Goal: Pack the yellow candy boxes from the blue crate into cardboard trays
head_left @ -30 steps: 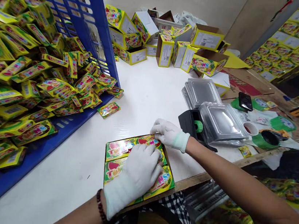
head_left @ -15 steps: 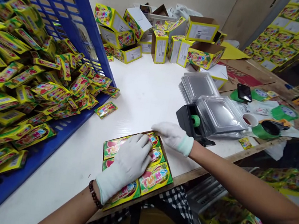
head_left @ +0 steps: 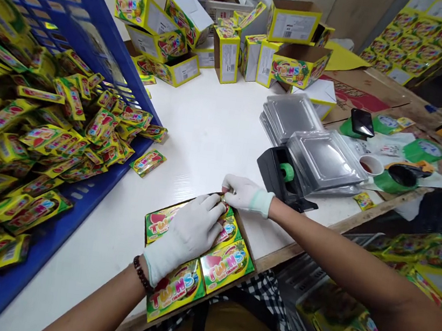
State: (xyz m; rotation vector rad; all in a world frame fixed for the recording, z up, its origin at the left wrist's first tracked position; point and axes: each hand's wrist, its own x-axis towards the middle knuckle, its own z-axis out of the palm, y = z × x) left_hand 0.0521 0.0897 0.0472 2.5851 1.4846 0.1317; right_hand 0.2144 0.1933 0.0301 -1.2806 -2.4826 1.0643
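A block of yellow-green "Twins" boxes (head_left: 227, 267) lies at the table's near edge, with a thin dark edging along its far and right sides. My left hand (head_left: 195, 226), in a white glove, rests palm down on top, fingers stretched over the boxes and hiding the middle ones. At the far right corner of the block is my gloved right hand (head_left: 244, 193). Its thumb and fingers are bent together in a pinch there, close to my left fingertips. What lies between them is too small to make out. Just beyond sits a black tape dispenser (head_left: 275, 170) with a green roll.
A blue crate (head_left: 110, 45) full of small packs (head_left: 53, 138) leans at left, one loose pack (head_left: 148, 163) beside it. Open empty cartons (head_left: 226, 60) line the back. Clear plastic trays (head_left: 325, 160), a cup (head_left: 371, 164), a phone (head_left: 362, 122) and tape rolls (head_left: 423, 151) stand right.
My right hand's straight fingers have bent into a pinch at the block's far right corner. My left hand stays on top. The view has shifted slightly, moving the background left and up.
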